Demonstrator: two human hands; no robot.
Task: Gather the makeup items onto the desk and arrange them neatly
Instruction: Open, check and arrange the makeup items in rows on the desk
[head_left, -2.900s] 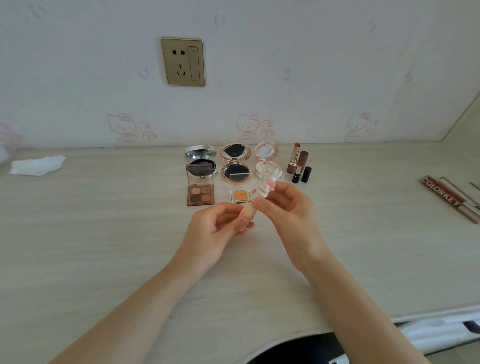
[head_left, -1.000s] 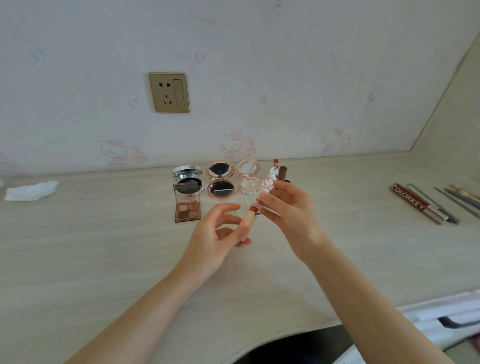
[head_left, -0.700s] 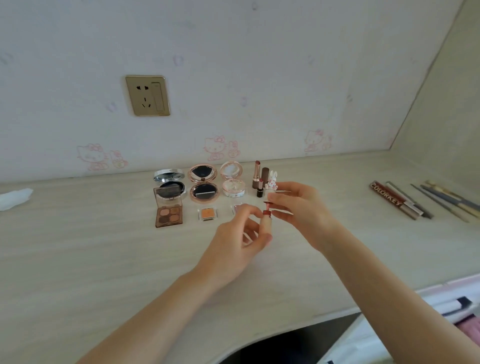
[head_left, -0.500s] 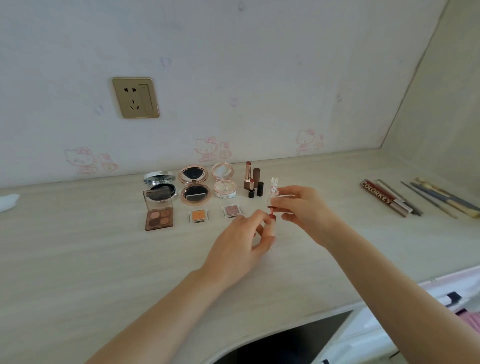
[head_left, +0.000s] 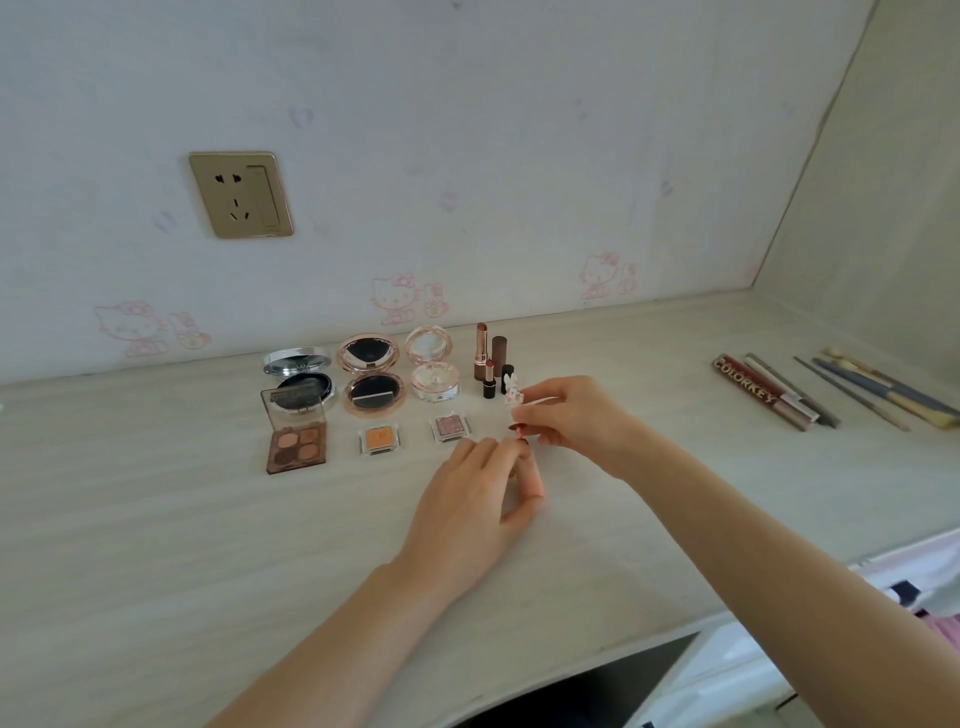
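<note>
My left hand (head_left: 478, 504) pinches a small beige lip gloss tube (head_left: 534, 480) just above the desk (head_left: 156, 545). My right hand (head_left: 576, 415) holds the tube's cap (head_left: 513, 392), which has a white bunny top and a red-tipped wand, pulled out above the tube. Behind them stand three open compacts: silver (head_left: 298, 374), rose-gold (head_left: 371, 382) and pink (head_left: 434, 371). In front of those lie an eyeshadow palette (head_left: 297, 439), an orange pan (head_left: 379, 439) and a glitter pan (head_left: 451, 427). Several lipsticks (head_left: 480, 351) stand at the row's right end.
A Colorkey tube (head_left: 753, 389) and several pencils and brushes (head_left: 878, 389) lie at the desk's far right by the side wall. A wall socket (head_left: 240, 195) is above the compacts. A drawer (head_left: 893, 592) shows below the front edge at the right.
My right hand has drawn the bunny cap and wand out of the tube. Both hands have moved right of the glitter pan, and the left has lowered the tube toward the desk.
</note>
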